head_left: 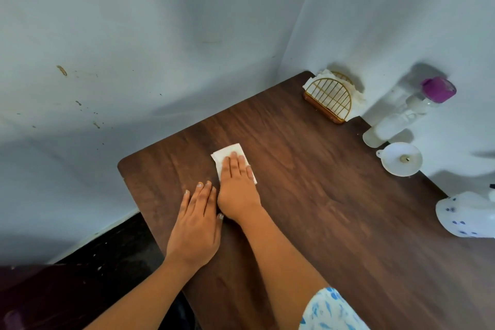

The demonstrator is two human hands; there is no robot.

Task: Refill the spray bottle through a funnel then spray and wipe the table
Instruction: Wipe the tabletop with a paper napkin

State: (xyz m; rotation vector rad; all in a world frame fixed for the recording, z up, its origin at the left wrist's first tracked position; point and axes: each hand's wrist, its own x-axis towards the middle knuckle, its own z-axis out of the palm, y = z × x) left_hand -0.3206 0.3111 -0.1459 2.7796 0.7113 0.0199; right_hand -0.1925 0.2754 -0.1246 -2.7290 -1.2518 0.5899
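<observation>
While the flat right hand (237, 185) presses a napkin (227, 154) onto the desk (321, 209), the left hand (197, 225) lies flat beside the napkin.

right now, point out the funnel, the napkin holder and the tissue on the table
funnel (401, 161), head view, middle of its white bowl
napkin holder (330, 100), head view, gold wire front
tissue (222, 154), head view, bare far corner

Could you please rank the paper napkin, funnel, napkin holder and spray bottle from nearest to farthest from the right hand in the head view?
1. Paper napkin: directly under the right hand.
2. Funnel, at the table's right edge, and napkin holder, in the far corner: too close to call.
3. Spray bottle: right edge, nearer the camera.
</observation>
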